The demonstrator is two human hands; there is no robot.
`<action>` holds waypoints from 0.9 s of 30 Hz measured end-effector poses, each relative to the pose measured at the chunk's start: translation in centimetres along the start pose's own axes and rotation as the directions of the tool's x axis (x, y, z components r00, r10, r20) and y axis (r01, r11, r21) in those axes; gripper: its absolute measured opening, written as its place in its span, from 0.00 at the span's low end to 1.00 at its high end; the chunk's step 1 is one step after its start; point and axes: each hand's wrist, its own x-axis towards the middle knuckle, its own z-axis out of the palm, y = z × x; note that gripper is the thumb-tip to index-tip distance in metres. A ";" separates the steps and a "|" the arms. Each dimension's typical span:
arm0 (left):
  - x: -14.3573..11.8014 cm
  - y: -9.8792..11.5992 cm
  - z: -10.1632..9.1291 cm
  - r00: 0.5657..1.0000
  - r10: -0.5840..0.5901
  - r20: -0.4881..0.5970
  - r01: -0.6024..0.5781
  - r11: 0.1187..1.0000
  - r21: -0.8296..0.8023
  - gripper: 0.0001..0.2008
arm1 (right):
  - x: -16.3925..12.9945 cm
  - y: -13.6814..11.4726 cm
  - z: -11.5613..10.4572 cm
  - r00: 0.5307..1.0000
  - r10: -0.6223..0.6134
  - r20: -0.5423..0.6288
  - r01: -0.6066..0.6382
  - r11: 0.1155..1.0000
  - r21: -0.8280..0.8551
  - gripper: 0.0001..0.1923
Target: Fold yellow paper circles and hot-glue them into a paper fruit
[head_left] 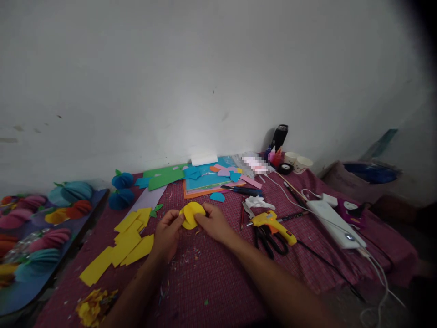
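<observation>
Yellow scraps at near left of counter; yellow paper strips beyond, probably kept within left-side reach; left hand and right hand over counter's middle, fingers closed in pinch on opposite edges of yellow paper circle, likely to keep layers aligned; glue gun lying over scissors at right, presumably handy there; coloured sheets farther back, seemingly set aside; flask by wall.
</observation>
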 end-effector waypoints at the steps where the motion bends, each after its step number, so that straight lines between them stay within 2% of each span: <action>1: 0.1 -0.1 -0.1 1.000 0.006 -0.009 -0.006 1.000 0.012 0.18 | -0.1 -0.1 0.0 1.000 0.011 0.014 -0.011 1.000 0.017 0.04; 4: 0.3 -0.5 -0.3 0.999 0.034 -0.033 -0.033 0.998 0.050 0.19 | -0.3 -0.4 0.0 0.998 0.038 0.054 -0.041 0.998 0.049 0.04; 7: 0.5 -0.8 -0.6 0.995 0.086 -0.042 -0.082 0.994 0.075 0.18 | -0.3 -0.6 0.0 0.998 0.036 0.043 -0.038 0.998 0.046 0.03; 10: 0.4 -0.9 -0.7 0.995 0.100 -0.003 -0.099 0.988 0.120 0.16 | -0.2 -0.5 0.0 0.999 0.012 0.031 -0.013 0.999 0.042 0.02; 14: 0.1 -0.7 -0.6 0.997 0.023 0.070 -0.031 0.993 0.114 0.16 | -0.2 -0.3 -0.1 0.997 -0.067 -0.034 0.066 0.998 -0.022 0.02; 19: -0.1 -0.4 -0.4 0.990 -0.072 0.124 0.070 0.997 0.020 0.26 | -0.8 -0.3 -0.2 0.977 -0.205 -0.062 0.185 0.954 -0.238 0.03; 23: 0.0 -0.6 -0.7 0.993 -0.039 0.111 0.033 0.998 0.057 0.20 | -1.2 -0.6 -0.2 0.962 -0.271 -0.037 0.243 0.908 -0.341 0.02; 27: 0.3 -1.1 -1.3 0.995 -0.041 0.088 0.026 0.986 0.167 0.16 | -1.4 -0.9 -0.2 0.959 -0.283 -0.003 0.265 0.901 -0.342 0.02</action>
